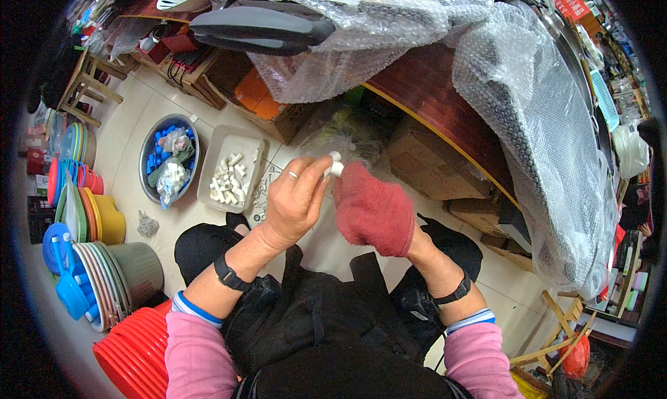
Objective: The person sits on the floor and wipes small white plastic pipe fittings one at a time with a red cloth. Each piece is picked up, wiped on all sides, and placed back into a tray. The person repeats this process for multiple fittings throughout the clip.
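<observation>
Between the fingertips of my left hand point(294, 201) is a white plastic pipe fitting point(336, 167), held above the floor between my knees. A red cloth point(372, 211) covers my right hand point(417, 242) down to the wrist, and its upper edge touches the fitting. The cloth hides the right fingers. On the floor to the left, a translucent plastic tub point(208, 190) holds several loose white pipe fittings point(229, 182). Left of the tub stands a metal basin point(195, 164) with blue pipe fittings point(153, 156) and bagged white pieces point(173, 177).
Stacked red basins point(133, 352), grey buckets point(138, 266) and a yellow basin point(112, 219) line the left side. Ahead is a wooden table point(424, 86) draped in bubble wrap point(531, 112), with cardboard boxes point(432, 159) beneath. A wooden stool point(91, 81) stands far left.
</observation>
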A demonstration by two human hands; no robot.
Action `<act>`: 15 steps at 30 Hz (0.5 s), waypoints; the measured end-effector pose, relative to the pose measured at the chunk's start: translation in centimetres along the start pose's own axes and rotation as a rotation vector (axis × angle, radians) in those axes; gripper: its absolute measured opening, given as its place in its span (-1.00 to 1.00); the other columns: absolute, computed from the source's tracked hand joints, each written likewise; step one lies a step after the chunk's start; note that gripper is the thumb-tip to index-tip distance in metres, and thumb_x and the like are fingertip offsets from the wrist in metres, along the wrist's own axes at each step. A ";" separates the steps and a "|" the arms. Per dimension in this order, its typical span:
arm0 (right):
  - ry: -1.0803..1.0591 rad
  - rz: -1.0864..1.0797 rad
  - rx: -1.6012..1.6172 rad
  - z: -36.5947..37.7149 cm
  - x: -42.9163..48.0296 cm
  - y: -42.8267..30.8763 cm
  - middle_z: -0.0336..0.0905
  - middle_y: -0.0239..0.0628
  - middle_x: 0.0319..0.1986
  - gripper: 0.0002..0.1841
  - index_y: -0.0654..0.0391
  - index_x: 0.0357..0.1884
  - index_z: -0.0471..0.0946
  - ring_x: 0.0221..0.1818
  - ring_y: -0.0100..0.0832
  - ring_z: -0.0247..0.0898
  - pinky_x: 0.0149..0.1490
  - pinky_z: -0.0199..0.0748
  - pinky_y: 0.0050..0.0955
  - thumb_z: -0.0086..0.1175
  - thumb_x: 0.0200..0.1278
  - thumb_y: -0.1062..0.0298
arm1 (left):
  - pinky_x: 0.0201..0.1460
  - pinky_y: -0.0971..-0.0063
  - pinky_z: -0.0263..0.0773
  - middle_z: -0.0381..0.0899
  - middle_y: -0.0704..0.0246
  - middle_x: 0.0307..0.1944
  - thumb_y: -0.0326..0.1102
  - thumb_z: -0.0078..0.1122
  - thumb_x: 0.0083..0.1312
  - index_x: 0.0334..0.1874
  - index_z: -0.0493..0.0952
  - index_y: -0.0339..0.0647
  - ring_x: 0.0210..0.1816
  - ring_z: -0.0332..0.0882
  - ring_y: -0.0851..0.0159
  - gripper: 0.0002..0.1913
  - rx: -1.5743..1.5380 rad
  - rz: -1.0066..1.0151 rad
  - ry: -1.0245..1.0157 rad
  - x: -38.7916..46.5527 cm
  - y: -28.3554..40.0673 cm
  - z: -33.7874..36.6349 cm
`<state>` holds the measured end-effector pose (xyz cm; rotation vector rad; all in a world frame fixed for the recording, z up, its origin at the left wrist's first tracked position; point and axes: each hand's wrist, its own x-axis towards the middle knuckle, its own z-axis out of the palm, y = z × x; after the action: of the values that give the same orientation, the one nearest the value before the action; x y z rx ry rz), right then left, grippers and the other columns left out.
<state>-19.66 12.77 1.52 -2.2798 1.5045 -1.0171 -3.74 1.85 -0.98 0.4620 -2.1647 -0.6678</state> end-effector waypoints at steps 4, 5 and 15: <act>-0.052 0.644 1.192 -0.5 -1.0 -0.3 0.47 -0.30 -0.44 -0.79 0.12 -0.14 0.45 -0.49 -0.31 0.45 -0.42 0.42 -0.39 0.12 0.19 0.34 | -0.33 0.33 0.45 0.54 0.15 -0.26 -0.66 0.24 0.06 0.00 0.50 -0.33 -0.35 0.53 0.09 -0.60 0.082 0.130 0.013 0.0 -0.1 -0.2; 0.035 0.996 1.865 -0.6 -1.5 -0.8 0.47 -0.33 -0.45 -0.79 0.12 -0.10 0.44 -0.51 -0.35 0.44 -0.44 0.41 -0.42 0.09 0.25 0.33 | -0.33 0.33 0.45 0.54 0.15 -0.26 -0.67 0.24 0.05 0.00 0.50 -0.33 -0.34 0.53 0.08 -0.59 0.090 0.151 0.013 0.0 -0.1 -0.3; -0.021 0.003 -0.016 1.0 -0.9 0.7 0.50 -0.23 -0.40 -0.67 0.07 -0.59 0.47 -0.21 -0.03 0.42 -0.22 0.40 -0.20 0.41 -0.24 0.13 | -0.35 0.35 0.45 0.55 0.17 -0.27 -0.66 0.30 -0.01 -0.02 0.51 -0.33 -0.36 0.53 0.11 -0.57 0.077 0.194 -0.010 -0.2 -0.4 -0.5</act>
<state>-19.73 13.07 0.07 -2.2914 1.5120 -0.9808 -3.18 1.50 -1.10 0.2848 -2.2158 -0.4817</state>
